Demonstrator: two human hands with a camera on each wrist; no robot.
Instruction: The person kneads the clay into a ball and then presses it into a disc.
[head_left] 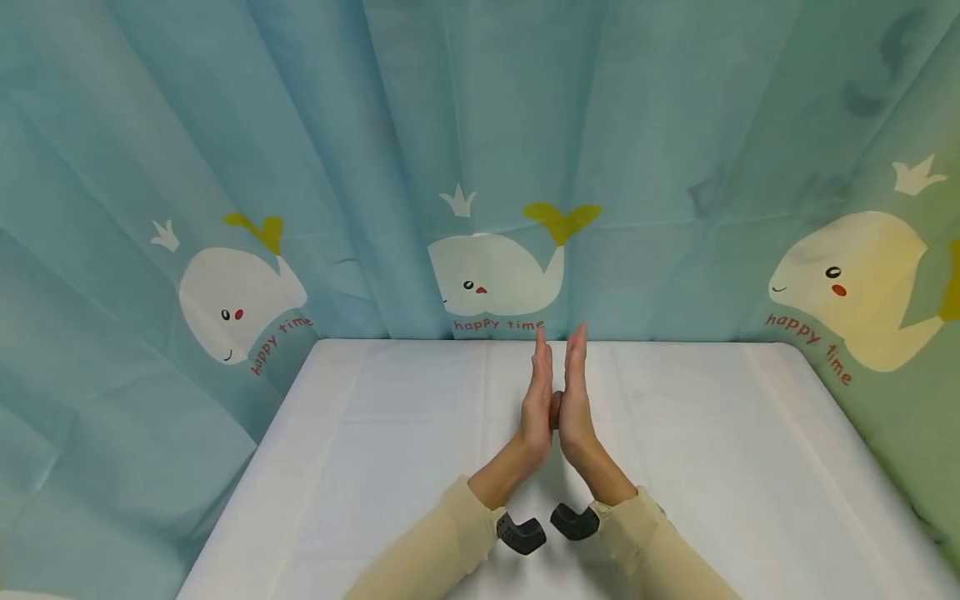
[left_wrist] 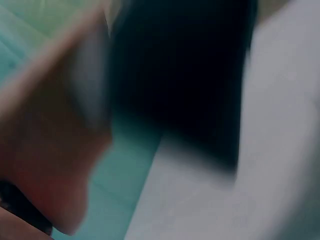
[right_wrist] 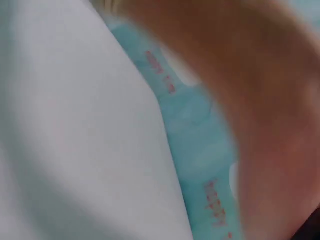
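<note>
In the head view, my left hand [head_left: 536, 408] and my right hand [head_left: 576, 408] stand upright over the table, palm facing palm. Their fingers are straight and point away from me, with a narrow gap between them. A small, dark brown, rounded lump [head_left: 556, 410] sits between the palms, which press it from both sides; most of it is hidden and its kind is unclear. Blurred parts of my left hand [left_wrist: 45, 165] and my right hand [right_wrist: 270, 125] fill one side of their wrist views.
The white table [head_left: 420, 483] extends around the hands. A blue-green curtain [head_left: 645, 125] printed with white whales hangs behind and beside it. Black wrist cameras, one on the left [head_left: 522, 535] and one on the right [head_left: 575, 522], sit close together below the hands.
</note>
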